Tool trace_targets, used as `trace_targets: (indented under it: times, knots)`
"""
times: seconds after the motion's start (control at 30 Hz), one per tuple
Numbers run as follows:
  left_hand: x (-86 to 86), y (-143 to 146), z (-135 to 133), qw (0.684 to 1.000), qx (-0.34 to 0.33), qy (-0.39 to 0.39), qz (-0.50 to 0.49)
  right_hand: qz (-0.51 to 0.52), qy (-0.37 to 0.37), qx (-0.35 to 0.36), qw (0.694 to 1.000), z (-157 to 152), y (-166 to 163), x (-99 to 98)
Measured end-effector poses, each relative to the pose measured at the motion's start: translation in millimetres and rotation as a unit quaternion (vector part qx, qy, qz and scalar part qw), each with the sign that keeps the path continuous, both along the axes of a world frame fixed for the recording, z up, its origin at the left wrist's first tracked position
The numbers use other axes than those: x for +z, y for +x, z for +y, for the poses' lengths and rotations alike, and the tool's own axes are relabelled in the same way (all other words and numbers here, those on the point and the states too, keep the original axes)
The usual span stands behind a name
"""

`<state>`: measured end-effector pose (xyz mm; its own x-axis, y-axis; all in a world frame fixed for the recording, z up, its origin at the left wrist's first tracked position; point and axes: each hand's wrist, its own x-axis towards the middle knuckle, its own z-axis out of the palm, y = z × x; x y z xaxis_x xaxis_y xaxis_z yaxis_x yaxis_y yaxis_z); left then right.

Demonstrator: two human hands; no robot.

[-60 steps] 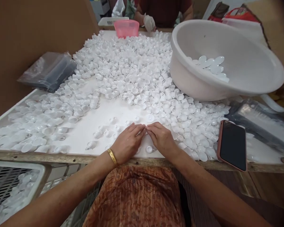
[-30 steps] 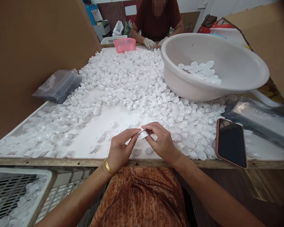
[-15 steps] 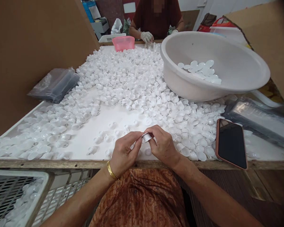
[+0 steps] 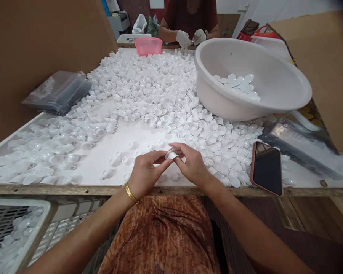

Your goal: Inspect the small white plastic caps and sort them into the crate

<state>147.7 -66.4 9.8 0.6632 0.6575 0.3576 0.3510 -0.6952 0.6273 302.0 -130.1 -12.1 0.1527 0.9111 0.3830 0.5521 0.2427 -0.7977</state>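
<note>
Between both hands, just above the near part of the table, is a small white plastic cup-shaped piece point(image 4: 170, 154) with a wide round rim or disc. My left hand point(image 4: 148, 167) pinches its left side between thumb and fingertips. On the other side my right hand point(image 4: 193, 163) grips the piece too, thumb underneath and fingers curled over, partly hiding it. A few loose small white cups point(image 4: 122, 158) lie on the white tabletop point(image 4: 137, 133) just left of and beyond my hands. A big heap of the same white pieces point(image 4: 160, 91) spreads behind them.
At the right stands a large pale basin point(image 4: 274, 108) with white discs point(image 4: 241, 84) inside. A phone point(image 4: 267, 167) lies at the table's front edge, near plastic bags point(image 4: 300, 146). A pink container point(image 4: 148, 46) sits far back, near a gloved co-worker point(image 4: 188, 23). A crate point(image 4: 48, 213) stands lower left.
The piece in my hands has been tilted so its round rim faces more left and up; my right fingers have straightened over it. The co-worker's gloved hands have come together. The view has shifted slightly.
</note>
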Motion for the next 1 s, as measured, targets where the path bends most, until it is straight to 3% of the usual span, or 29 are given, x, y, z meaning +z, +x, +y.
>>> trace_targets:
  times: [0.1,0.17,0.23,0.33,0.5,0.6,0.7,0.8,0.9,1.0]
  knots:
    - [-0.1,-5.2,9.8,0.988,-0.016,0.133,0.072,-0.008,-0.017,0.005,1.0,-11.5,17.0,14.0]
    - [0.2,-6.7,13.4,0.96,-0.047,0.224,0.163,-0.052,-0.037,-0.047,0.997,-26.2,28.3,21.6]
    - [0.6,-7.4,14.1,0.931,-0.076,0.262,0.244,-0.131,-0.08,-0.076,0.985,-41.8,34.0,24.3]
    - [0.7,-9.1,11.4,0.918,-0.083,0.254,0.292,-0.259,-0.139,-0.053,0.954,-55.5,29.4,18.1]
    - [1.2,-15.1,11.6,0.956,-0.064,0.182,0.22,-0.397,-0.127,-0.055,0.907,-43.0,14.8,2.2]
    - [3.7,-19.6,14.9,0.969,-0.024,0.157,0.191,-0.418,-0.122,-0.057,0.898,-35.8,16.6,2.3]
    - [6.9,-22.5,11.6,0.98,-0.013,0.106,0.169,-0.339,-0.11,-0.087,0.93,-39.0,19.7,11.2]
    - [9.2,-20.5,-0.1,0.988,-0.03,0.028,0.151,-0.13,-0.161,-0.087,0.974,-44.7,13.7,20.7]
    - [8.9,-14.9,-13.2,0.986,-0.049,-0.046,0.154,0.059,-0.267,-0.018,0.962,-45.0,0.5,20.1]
    - [5.1,-11.0,-20.8,0.981,-0.063,-0.06,0.176,0.134,-0.305,-0.02,0.943,-40.6,-8.9,11.3]
